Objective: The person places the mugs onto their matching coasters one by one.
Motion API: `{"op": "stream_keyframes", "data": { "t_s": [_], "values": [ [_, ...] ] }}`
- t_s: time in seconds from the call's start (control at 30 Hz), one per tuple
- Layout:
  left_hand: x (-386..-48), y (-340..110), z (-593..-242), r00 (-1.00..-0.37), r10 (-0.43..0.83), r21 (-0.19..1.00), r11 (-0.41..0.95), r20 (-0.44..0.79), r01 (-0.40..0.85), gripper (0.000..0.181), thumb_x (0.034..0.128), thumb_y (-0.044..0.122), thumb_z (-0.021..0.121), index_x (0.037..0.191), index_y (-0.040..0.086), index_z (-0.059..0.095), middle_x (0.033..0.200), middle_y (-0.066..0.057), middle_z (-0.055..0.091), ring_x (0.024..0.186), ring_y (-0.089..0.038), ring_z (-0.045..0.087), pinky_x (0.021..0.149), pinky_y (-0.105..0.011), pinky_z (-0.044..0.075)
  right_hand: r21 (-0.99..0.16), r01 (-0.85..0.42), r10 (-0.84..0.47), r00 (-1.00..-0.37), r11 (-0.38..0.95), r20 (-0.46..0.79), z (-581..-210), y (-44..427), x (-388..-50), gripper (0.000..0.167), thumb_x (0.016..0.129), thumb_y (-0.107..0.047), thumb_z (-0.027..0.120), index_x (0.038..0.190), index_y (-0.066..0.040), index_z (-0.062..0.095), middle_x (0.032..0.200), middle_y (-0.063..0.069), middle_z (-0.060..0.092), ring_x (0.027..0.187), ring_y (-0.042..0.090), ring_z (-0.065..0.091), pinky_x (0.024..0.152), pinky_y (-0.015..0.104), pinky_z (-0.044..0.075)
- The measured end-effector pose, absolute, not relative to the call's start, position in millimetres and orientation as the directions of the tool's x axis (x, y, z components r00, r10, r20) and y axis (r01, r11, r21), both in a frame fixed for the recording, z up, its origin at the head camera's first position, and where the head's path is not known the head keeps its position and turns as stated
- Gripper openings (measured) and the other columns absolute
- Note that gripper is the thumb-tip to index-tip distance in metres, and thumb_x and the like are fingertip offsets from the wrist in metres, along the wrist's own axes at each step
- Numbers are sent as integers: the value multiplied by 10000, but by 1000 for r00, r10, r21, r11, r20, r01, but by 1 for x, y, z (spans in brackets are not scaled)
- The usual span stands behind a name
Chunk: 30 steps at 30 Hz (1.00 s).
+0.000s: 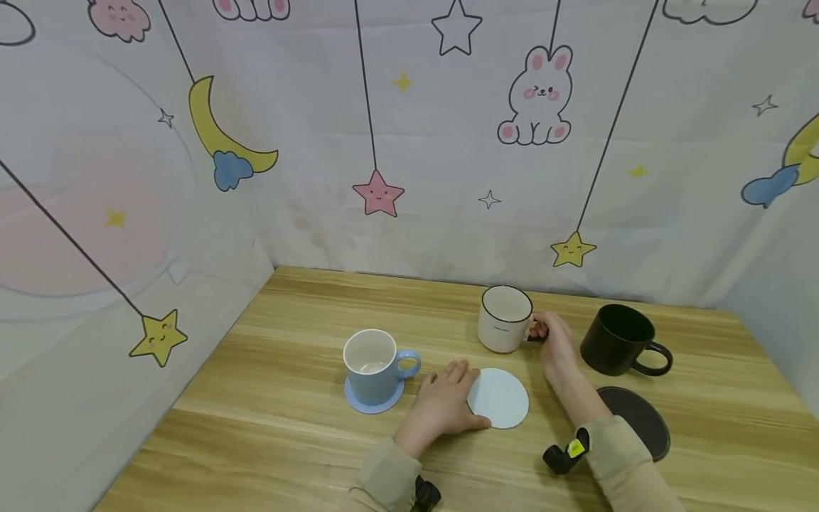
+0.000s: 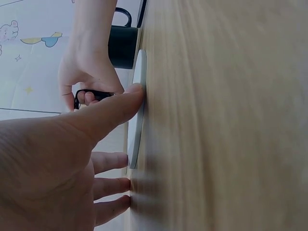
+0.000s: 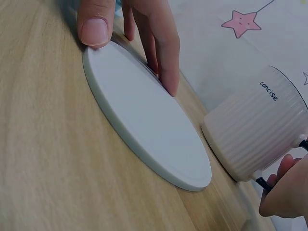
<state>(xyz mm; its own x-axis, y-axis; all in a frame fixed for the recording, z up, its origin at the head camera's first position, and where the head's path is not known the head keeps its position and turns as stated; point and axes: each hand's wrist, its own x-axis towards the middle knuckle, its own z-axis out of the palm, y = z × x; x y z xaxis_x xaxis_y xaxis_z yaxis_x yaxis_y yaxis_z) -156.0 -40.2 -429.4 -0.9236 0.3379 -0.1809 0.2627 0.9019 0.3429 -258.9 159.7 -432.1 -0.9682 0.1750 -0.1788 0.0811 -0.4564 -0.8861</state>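
Observation:
In the head view my left hand point(image 1: 443, 402) lies at the left edge of a round white coaster point(image 1: 499, 398). Its thumb and index finger take the coaster's rim between them; the other fingers stretch past it. Behind the coaster stands a white mug point(image 1: 500, 331) with a dark rim and the word "concise", upright at the back of the table. My right hand point(image 1: 557, 348) grips this mug's dark handle with curled fingers, also seen in the right wrist view. Whether the mug's base touches the wood is hard to tell.
To the left, a light blue mug point(image 1: 371, 373) sits on a blue coaster point(image 1: 367, 407). A black mug point(image 1: 611, 341) stands at the right, and a black coaster point(image 1: 643, 419) lies partly under my right forearm. A patterned curtain point(image 1: 435, 142) hangs behind the wooden table point(image 1: 269, 441).

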Motion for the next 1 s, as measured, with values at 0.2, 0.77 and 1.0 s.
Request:
{"op": "stream_keyframes", "data": {
  "t_s": [0.2,0.77,1.0],
  "values": [
    [-157,-40,-430,-924,339,335,904,-177,267,851,783,549,721,1472,177,387,1573,-77,315,1467,-257,280,1151,-534,273,-868,81,170,-968,-489,-185,-431,159,-256,450,950,-14,444,514,-116,410,578,-22,357,662,122,397,733,221,383],
    [-158,-41,-434,-924,339,332,904,-177,269,857,780,561,717,1474,184,384,1575,-75,311,1468,-256,278,1152,-537,268,-837,60,161,-971,-545,-174,-432,155,-251,462,958,-13,439,509,-118,442,587,-28,376,682,124,399,803,237,364],
    [-159,-40,-435,-923,342,333,903,-173,272,859,779,562,717,1474,182,385,1575,-77,312,1467,-260,279,1151,-538,270,-844,59,159,-973,-533,-169,-426,152,-247,446,953,-11,440,520,-117,412,598,-27,363,684,122,388,785,236,355]
  ]
}}
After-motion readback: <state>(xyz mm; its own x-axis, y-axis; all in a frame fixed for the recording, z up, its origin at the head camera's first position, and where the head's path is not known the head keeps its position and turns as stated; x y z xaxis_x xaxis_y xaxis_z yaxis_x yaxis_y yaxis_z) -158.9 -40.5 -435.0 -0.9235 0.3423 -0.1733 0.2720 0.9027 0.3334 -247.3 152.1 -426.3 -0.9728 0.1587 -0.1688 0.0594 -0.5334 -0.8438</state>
